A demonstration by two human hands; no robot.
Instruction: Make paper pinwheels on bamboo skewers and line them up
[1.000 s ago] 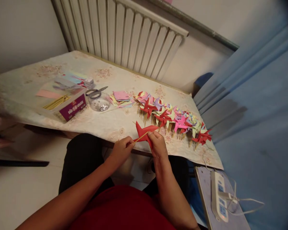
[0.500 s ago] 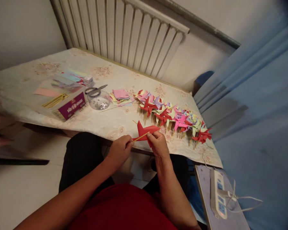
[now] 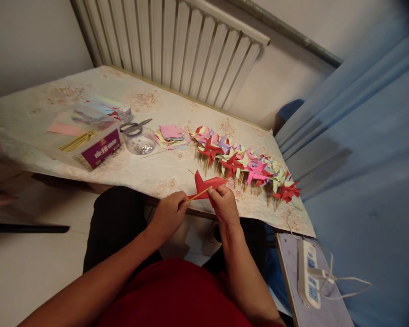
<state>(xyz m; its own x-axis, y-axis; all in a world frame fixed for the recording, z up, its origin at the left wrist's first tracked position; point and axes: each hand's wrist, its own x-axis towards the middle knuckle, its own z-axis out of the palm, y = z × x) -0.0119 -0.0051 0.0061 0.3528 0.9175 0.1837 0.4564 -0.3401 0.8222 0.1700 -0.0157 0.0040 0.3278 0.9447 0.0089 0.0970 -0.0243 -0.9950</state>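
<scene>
Over the table's front edge, a red paper pinwheel (image 3: 203,185) is held between my two hands. A thin wooden stick (image 3: 200,194) crosses its face slantwise. My left hand (image 3: 173,210) is closed around the stick's lower end. My right hand (image 3: 225,203) pinches the paper and the stick's upper end with thumb and fingers; the pin at the joint is hidden. Finished pinwheels (image 3: 243,163) in several colours lie in a crowded row just beyond my right hand, sticks toward me.
A purple-labelled box (image 3: 102,149) holds wooden sticks (image 3: 77,141). Scissors (image 3: 135,128) rest across a clear bowl (image 3: 140,144) of small shiny pins. Stacked paper squares (image 3: 171,132) lie beside it. A power strip (image 3: 308,273) with a cable is at the right on a lower surface.
Both hands keep the same hold on the stick and red pinwheel. The view has shifted very slightly; nothing else visibly differs.
</scene>
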